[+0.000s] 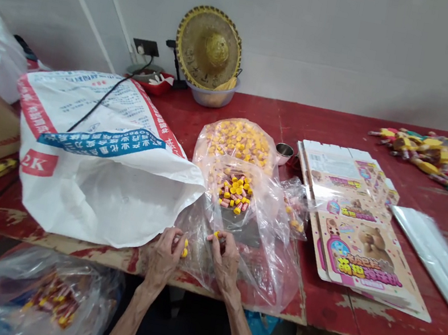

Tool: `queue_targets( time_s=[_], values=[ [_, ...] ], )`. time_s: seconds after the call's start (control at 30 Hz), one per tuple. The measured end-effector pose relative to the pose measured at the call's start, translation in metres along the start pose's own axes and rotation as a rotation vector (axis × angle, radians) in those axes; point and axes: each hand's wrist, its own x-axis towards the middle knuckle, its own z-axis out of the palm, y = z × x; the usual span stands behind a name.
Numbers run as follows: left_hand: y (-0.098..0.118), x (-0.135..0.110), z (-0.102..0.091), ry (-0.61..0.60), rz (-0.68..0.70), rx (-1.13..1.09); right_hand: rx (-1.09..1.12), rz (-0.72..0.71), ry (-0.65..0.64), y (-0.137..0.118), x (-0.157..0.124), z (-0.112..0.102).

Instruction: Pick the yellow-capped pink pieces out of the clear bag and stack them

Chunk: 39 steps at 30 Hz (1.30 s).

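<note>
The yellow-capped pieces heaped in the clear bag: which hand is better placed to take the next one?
Likely the right hand: nearer the heap, though it holds a piece. The left hand is farther, beside the white sack.

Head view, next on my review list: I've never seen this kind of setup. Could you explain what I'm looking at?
There is no machine here: a camera worn on the person's head looks forward and down at two bare hands. The right hand pinches a small yellow-and-pink piece. The left hand is next to more yellow bits; whether it grips them is unclear. On the red table lie clear plastic bagging with many similar pieces, an open white sack and printed cards.
</note>
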Motion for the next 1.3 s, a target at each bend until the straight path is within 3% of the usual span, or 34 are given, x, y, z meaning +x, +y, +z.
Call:
queue_targets(
  time_s=[0.37,1.3],
  values=[
    [0.0097,0.0005,0.0056,-0.065,0.01,0.03,0.031,0.002,-0.016,-0.0037,0.0006,0.0007],
    [0.0019,-0.0027,0.0058,0.09,0.06,0.018,0.02,-0.008,-0.008,-0.0031,0.0016,0.0016]
  ],
)
